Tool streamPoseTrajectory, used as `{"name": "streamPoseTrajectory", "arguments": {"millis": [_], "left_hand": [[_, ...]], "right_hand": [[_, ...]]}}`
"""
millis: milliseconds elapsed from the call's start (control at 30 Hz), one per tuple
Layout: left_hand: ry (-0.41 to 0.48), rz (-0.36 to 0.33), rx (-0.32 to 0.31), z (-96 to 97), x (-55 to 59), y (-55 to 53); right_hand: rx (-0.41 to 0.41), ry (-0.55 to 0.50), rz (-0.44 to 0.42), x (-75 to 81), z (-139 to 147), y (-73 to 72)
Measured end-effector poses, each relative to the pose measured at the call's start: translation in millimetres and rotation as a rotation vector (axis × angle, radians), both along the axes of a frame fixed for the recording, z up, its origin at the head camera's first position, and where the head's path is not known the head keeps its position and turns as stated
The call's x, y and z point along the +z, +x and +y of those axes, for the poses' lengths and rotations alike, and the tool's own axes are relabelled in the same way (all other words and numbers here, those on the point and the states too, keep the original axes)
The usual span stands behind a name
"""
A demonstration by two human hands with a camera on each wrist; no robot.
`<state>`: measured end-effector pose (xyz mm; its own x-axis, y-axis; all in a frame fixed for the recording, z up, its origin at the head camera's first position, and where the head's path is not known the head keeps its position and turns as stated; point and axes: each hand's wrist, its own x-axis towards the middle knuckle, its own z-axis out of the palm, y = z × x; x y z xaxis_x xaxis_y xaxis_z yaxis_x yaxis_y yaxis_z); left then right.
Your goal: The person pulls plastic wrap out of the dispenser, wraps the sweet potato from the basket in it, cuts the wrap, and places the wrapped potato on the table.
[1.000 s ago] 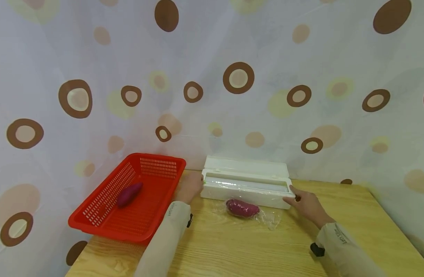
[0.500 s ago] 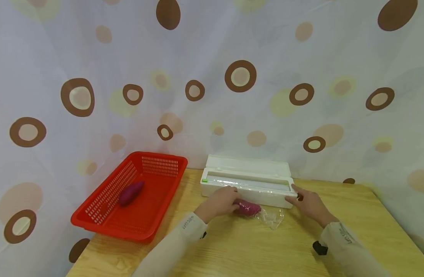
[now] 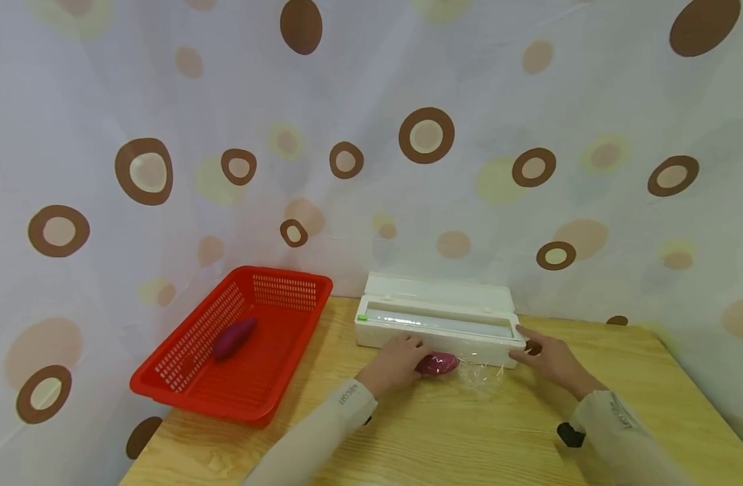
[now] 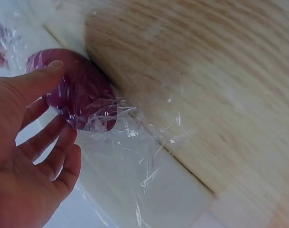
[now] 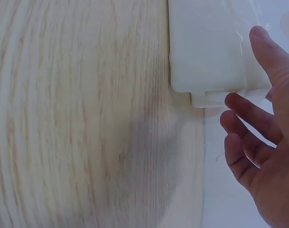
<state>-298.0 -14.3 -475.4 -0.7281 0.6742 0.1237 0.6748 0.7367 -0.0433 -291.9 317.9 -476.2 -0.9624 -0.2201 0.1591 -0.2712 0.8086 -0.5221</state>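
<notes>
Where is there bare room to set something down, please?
The bare table between the sleeves, nearer the camera than the wrapped sweet potato, is free, as is the stretch right of the right hand. The white box is crowded in front: left hand, sweet potato and clear film meet there.

Purple tuber (image 3: 439, 364) — in clear film (image 3: 482, 376), beside open white box (image 3: 462, 347)

Left hand (image 3: 395, 364) curled, right hand (image 3: 553, 362) apparently half-curled
</notes>
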Motion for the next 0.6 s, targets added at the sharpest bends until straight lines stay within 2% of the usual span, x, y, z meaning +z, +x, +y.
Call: {"name": "streamPoseTrajectory", "arguments": {"millis": [167, 300, 400, 467, 533, 600], "left_hand": [[0.0, 0.062, 0.021, 5.2, -7.1, -0.6], [-0.027, 0.152, 0.028, 9.6, -9.8, -1.1], [-0.04, 0.198, 0.037, 12.0, -10.9, -1.7], [-0.036, 0.198, 0.041, 12.8, -11.3, -2.0], [-0.026, 0.184, 0.043, 12.8, -11.3, -2.3], [-0.011, 0.154, 0.045, 12.3, -10.6, -2.8]], "right_hand": [[-0.057, -0.01, 0.101, -3.9, -6.5, 2.5], [-0.076, 0.014, 0.286, -6.2, -24.9, 7.4], [-0.04, 0.04, 0.465, -6.2, -41.5, 11.2], [-0.005, 0.068, 0.564, -6.1, -52.3, 13.3], [0.04, 0.107, 0.621, -6.3, -62.1, 15.1], [0.104, 0.146, 0.626, -5.4, -71.9, 17.2]]}}
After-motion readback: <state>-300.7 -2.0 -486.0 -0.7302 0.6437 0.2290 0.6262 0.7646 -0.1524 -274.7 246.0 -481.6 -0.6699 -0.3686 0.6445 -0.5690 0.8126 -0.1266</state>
